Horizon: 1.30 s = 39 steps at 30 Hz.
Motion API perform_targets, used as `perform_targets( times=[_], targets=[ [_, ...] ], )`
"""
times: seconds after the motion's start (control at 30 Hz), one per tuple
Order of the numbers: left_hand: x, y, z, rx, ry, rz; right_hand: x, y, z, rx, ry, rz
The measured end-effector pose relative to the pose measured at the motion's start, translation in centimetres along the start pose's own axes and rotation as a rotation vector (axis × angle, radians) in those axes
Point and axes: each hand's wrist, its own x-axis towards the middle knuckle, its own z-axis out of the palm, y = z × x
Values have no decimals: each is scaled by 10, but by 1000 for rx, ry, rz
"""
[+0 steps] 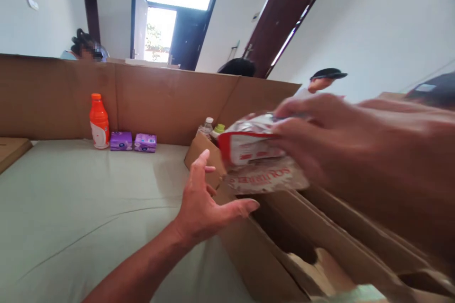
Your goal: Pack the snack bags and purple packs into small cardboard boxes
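Observation:
My right hand (pixel 320 147) grips a red and white foil packet (pixel 256 149), holding it above an open cardboard box (pixel 249 255) at the right. A second packet with red lettering (pixel 266 179) hangs just under it, pressed against the first. My left hand (pixel 204 199) is open with fingers spread, right beside the box's near flap and just below the packets, holding nothing.
An orange bottle (pixel 99 122) and two purple packs (pixel 121 141) (pixel 145 142) stand against a cardboard wall (pixel 159 99) on the pale green surface (pixel 71 208). Bottle tops (pixel 209 125) poke out behind the box. Other people's heads show beyond the wall.

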Motion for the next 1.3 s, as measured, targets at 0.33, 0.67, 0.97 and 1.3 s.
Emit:
perform_targets(
  times=[0.33,0.67,0.97,1.3],
  targets=[
    [-26,-38,-106,-414,735,-417,42,-65,90,125,-68,-506],
    [61,-76,-235,-270,888,-750,-23,128,89,28,-282,560],
    [30,-103,-111,172,420,-397,-13,140,143,108,-385,597],
    [115,-110,21,597,-449,104,-8,125,138,175,-557,388]
  ],
)
